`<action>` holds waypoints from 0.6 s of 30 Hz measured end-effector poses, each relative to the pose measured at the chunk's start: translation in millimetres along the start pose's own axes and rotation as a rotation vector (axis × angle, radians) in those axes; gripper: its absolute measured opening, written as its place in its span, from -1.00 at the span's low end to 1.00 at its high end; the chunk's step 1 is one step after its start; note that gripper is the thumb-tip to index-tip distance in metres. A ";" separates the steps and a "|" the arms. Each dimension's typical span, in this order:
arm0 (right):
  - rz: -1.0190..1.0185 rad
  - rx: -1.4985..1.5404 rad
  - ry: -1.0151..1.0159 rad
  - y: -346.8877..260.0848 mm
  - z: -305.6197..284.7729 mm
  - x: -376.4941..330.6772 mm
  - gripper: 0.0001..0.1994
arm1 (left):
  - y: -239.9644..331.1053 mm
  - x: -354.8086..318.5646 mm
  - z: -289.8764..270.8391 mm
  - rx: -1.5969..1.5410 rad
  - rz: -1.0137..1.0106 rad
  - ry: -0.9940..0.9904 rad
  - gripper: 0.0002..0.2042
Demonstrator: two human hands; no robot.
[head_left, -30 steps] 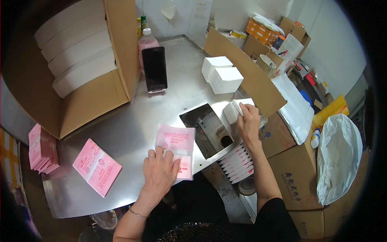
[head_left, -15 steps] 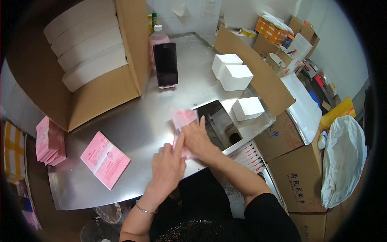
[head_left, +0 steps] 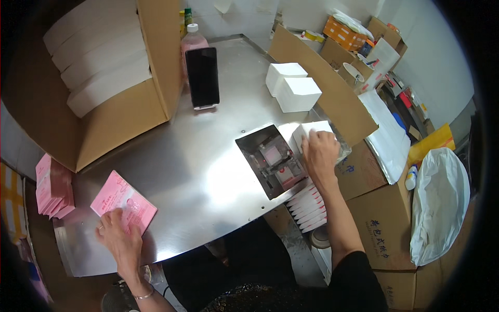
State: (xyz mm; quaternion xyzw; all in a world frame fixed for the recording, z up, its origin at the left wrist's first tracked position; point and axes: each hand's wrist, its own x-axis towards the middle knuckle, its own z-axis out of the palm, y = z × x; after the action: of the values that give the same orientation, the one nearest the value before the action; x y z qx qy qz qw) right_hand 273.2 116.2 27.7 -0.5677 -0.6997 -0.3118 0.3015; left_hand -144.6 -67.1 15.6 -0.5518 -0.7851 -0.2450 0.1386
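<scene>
Pressing down with the left hand, fingers spread flat, on the stack of pink packets lying at the near left of the steel table. Farther off, resting the right hand, fingers curled loosely over a white box, beside the recessed sealing machine.

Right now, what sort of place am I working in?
Most likely a small packing or sealing station in a workshop or stockroom. A steel worktable carries a built-in machine bay, stacks of pink packets and white boxes, with cardboard cartons crowding every side.
</scene>
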 end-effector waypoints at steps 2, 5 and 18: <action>0.044 -0.041 -0.142 18.0 20.9 -11.2 -0.85 | -9.1 0.5 4.0 0.047 -0.060 -0.228 -0.76; 0.167 0.113 -0.207 21.4 22.1 -4.2 -0.82 | -9.3 3.9 -7.3 -0.008 0.035 -0.208 -0.78; 0.189 0.359 -0.176 35.3 14.1 -7.4 -0.83 | 122.2 -5.8 40.0 -0.418 0.502 -0.290 -0.71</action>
State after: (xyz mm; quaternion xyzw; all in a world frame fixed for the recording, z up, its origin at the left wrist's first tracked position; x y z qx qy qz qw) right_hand 308.2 128.4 16.5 -0.5928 -0.7114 -0.1017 0.3634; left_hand -26.3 -17.2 7.4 -0.7729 -0.5696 -0.2776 -0.0342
